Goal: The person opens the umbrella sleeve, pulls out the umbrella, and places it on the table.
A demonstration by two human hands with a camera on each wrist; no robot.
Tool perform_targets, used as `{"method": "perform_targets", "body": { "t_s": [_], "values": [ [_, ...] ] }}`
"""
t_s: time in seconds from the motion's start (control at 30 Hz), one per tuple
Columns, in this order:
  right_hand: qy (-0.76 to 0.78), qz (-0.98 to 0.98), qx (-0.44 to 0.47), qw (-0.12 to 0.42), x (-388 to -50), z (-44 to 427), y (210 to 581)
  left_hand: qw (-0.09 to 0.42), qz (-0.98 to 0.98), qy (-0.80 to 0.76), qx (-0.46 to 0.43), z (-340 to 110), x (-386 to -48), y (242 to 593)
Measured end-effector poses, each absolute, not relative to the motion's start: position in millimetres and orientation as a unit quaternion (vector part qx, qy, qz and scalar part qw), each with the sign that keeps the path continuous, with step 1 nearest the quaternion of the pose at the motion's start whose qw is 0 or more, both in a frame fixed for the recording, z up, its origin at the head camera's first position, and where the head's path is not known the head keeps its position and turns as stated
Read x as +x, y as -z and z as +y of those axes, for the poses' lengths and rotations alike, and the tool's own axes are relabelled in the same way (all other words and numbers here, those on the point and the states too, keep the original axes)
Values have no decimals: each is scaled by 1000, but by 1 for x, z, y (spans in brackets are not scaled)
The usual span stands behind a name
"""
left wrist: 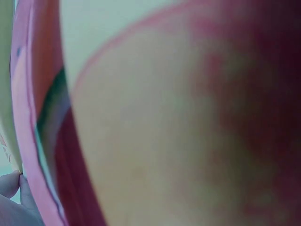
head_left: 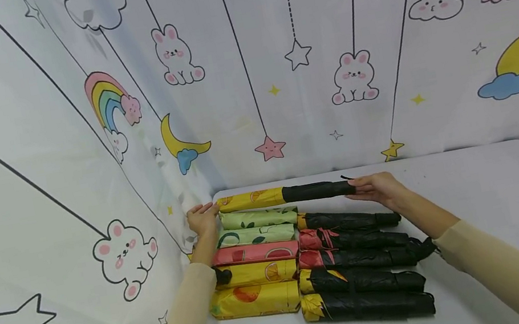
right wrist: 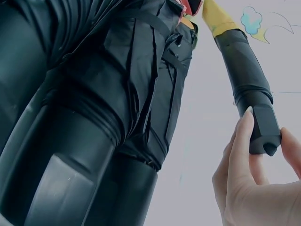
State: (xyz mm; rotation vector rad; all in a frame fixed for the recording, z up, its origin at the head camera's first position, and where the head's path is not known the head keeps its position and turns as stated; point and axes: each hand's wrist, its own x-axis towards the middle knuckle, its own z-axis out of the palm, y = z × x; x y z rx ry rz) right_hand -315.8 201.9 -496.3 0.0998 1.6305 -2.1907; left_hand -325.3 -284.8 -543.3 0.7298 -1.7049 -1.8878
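Observation:
A long yellow-and-black folded umbrella [head_left: 283,195] lies across the far side of the white table [head_left: 494,190]. Its yellow left part carries orange-slice prints, and its right part is black. My left hand [head_left: 203,219] pinches the yellow end; in the left wrist view only its thumb and finger [left wrist: 14,197] show, at the lower left. At the other end my right hand [head_left: 377,187] holds the black tip, fingers and thumb on opposite sides [right wrist: 254,188]. Blurred pink fruit-printed cloth [left wrist: 42,117] fills much of the left wrist view.
Nearer me lie several similar rolls side by side: green leaf-printed [head_left: 259,218], red watermelon-printed [head_left: 255,253] and yellow fruit-printed [head_left: 255,300], with black parts [head_left: 368,304] on the right. White cartoon-printed curtains [head_left: 294,121] border the table behind and on the left.

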Motion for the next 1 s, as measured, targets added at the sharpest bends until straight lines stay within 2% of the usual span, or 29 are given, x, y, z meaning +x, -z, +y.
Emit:
{"method": "perform_targets", "body": {
  "t_s": [1.0],
  "values": [
    [802, 561, 14, 206, -300, 248, 498, 243, -626, 686, 280, -283, -326, 543]
  ]
}}
